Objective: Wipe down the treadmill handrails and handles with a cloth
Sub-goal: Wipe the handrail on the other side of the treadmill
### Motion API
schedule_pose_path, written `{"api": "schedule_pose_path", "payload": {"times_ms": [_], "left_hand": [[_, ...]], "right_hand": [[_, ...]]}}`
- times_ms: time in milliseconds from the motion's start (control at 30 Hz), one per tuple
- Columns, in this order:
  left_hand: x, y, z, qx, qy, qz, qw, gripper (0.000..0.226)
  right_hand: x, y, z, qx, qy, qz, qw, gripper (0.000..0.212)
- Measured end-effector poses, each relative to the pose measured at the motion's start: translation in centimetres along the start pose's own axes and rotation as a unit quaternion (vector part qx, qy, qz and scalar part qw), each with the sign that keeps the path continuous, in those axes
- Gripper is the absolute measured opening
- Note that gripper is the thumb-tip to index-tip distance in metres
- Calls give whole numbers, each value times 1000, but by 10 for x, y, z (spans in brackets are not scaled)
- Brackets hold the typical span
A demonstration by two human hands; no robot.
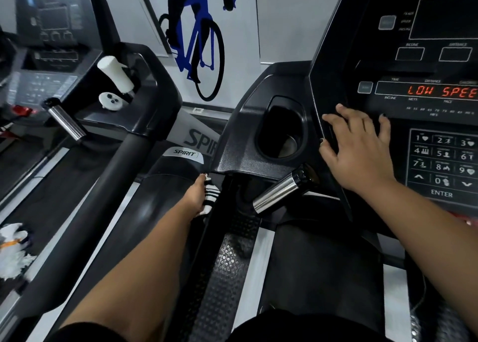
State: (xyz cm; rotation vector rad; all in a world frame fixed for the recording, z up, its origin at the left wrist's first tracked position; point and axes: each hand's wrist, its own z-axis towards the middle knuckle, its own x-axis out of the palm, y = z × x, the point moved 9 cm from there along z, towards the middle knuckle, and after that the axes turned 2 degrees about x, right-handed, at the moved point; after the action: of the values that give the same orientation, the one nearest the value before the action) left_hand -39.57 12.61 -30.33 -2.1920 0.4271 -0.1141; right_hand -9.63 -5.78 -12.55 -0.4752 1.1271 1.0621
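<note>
Left hand [197,193] low beside console's [248,124] left underside, fingers closed round striped cloth [210,197]; cloth hangs from grip on hand's right side. Right hand [359,145] flat, fingers spread, resting on console edge beside keypad [439,160], holding nothing. Chrome handle [280,190] lies just right of cloth, apart from it. Long axis diagonal: root under console near right wrist, free end pointing down toward cloth. Cloth hand nearer free end. Likely next move: short reach rightward, wrap cloth round handle, stroke along axis toward root.
</note>
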Motion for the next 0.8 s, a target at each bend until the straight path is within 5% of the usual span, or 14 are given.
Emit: {"api": "schedule_pose_path", "payload": {"times_ms": [167,400,567,800], "left_hand": [[-27,16,-28,54,-48,157,985,49],[-30,28,-96,173,-127,422,881,35],[-12,41,-114,239,-172,572,765,71],[19,-8,-80,274,-175,558,764,65]], "right_hand": [[1,1,-1,-1,5,0,1000,48],[3,0,-3,-6,13,1,1000,50],[4,0,-3,-6,14,-3,1000,50],[4,0,-1,-1,8,-6,1000,49]]}}
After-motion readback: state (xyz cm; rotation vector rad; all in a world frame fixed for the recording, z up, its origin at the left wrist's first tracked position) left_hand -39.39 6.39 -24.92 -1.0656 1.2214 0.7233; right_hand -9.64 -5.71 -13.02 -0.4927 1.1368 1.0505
